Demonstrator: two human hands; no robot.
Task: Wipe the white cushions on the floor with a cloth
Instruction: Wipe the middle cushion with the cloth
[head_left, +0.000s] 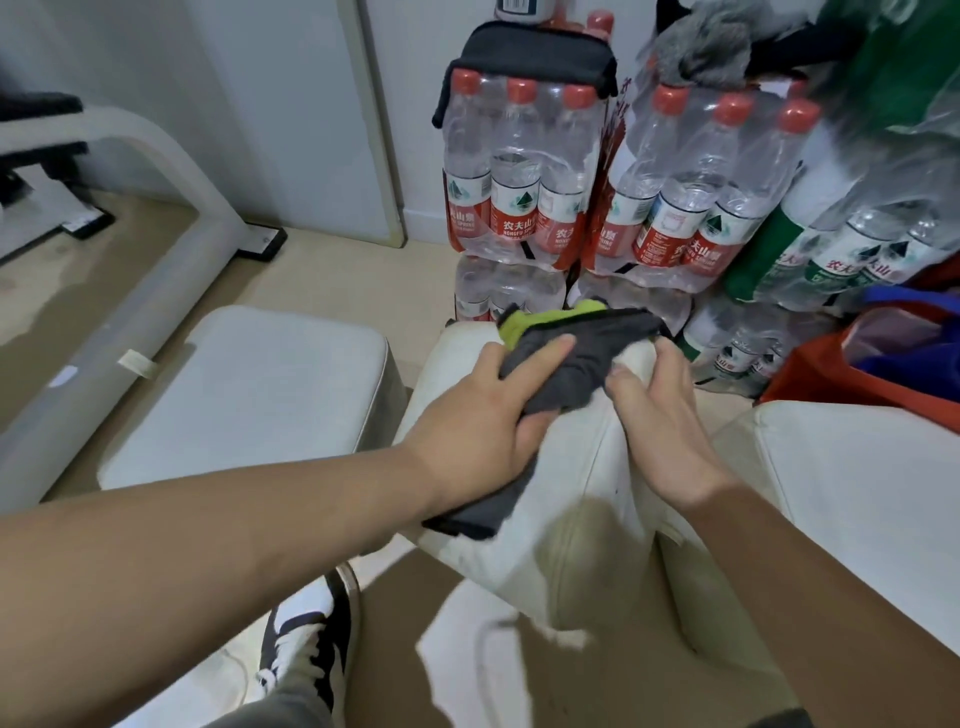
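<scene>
The left hand (488, 410) reaches forward on a straight bare arm and grips a grey cloth (571, 358) with a yellow-green underside, fingers over it and thumb beneath. The cloth lies across the far end of a white cushion (571, 467) that slopes up from the person's lap.

The right hand (660, 421) lies on the same cushion, thumb touching the cloth's edge and fingers bent over the cushion's far right corner. Whether it grips anything cannot be told.

A second white cushion (249, 384) lies flat on the beige floor (363, 280) to the left, and a third (857, 493) is at the right. A black-and-white shoe (311, 639) shows below.

Against the white wall beyond, shrink-wrapped packs (519, 171) hold red-capped water bottles, stacked two high. A black pouch (535, 57) sits on the top left pack. At the right edge, a red bag (810, 374) holds something blue.
</scene>
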